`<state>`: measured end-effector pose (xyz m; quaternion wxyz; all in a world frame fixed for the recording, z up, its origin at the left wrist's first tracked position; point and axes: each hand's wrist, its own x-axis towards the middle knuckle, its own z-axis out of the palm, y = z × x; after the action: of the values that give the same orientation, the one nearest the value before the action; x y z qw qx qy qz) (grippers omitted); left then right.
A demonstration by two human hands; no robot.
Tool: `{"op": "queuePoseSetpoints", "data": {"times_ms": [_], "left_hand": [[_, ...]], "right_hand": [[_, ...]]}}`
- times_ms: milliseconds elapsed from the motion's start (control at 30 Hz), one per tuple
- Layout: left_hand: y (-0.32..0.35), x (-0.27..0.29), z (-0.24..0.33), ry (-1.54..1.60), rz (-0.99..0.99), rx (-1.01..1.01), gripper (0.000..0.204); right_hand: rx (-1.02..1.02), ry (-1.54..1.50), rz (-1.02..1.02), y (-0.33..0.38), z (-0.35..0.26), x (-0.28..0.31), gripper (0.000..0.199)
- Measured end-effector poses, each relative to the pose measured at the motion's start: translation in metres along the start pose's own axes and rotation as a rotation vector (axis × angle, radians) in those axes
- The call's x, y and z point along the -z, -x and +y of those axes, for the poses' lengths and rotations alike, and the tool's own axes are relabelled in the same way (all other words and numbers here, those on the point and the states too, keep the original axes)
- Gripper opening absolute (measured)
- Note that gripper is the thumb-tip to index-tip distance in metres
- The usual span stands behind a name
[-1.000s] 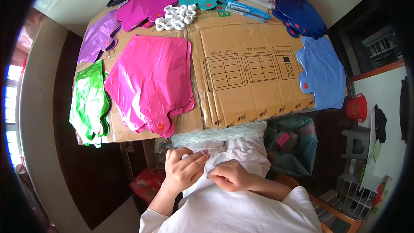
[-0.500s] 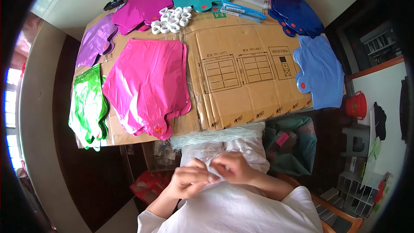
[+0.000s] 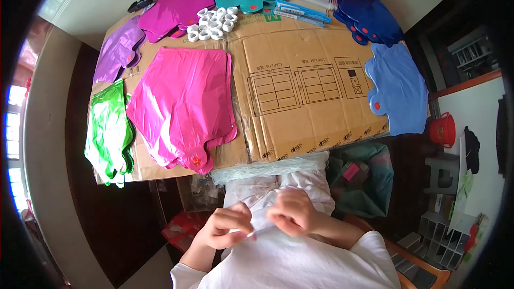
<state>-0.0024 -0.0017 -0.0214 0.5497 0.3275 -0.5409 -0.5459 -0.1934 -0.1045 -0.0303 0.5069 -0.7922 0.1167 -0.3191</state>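
Strand, white, sits pinched in left hand; right hand curls, hold unclear. Handling step, seemingly; next needs steadiness.

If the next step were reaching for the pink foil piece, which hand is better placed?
Probably the left hand: it is nearer the pink foil piece, whose bottom tab faces the person. The right hand sits farther off, to the right. Whether either hand holds something is unclear.

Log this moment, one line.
left hand: curled; right hand: curled; hold: unclear, blurred; on brown cardboard: glossy pink foil piece, small white rings
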Motion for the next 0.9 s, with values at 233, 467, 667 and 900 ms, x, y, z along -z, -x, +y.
{"op": "queuePoseSetpoints", "data": {"times_ms": [233, 467, 667, 900], "left_hand": [[-0.005, -0.005, 0.001, -0.683, 0.031, -0.01, 0.013], [-0.002, -0.006, -0.008, -0.746, 0.367, 0.0, 0.009], [0.005, -0.001, 0.01, -0.425, 0.104, 0.155, 0.006], [0.034, 0.025, 0.039, 0.615, 0.697, -0.245, 0.001]], "right_hand": [[0.016, -0.103, -0.097, 0.0, 0.008, -0.009, 0.007], [-0.027, -0.061, -0.108, 0.001, 0.02, -0.028, 0.005], [0.015, -0.131, -0.241, -0.002, 0.028, -0.019, 0.001], [0.019, -0.046, -0.141, 0.02, 0.069, -0.05, 0.008]]}}
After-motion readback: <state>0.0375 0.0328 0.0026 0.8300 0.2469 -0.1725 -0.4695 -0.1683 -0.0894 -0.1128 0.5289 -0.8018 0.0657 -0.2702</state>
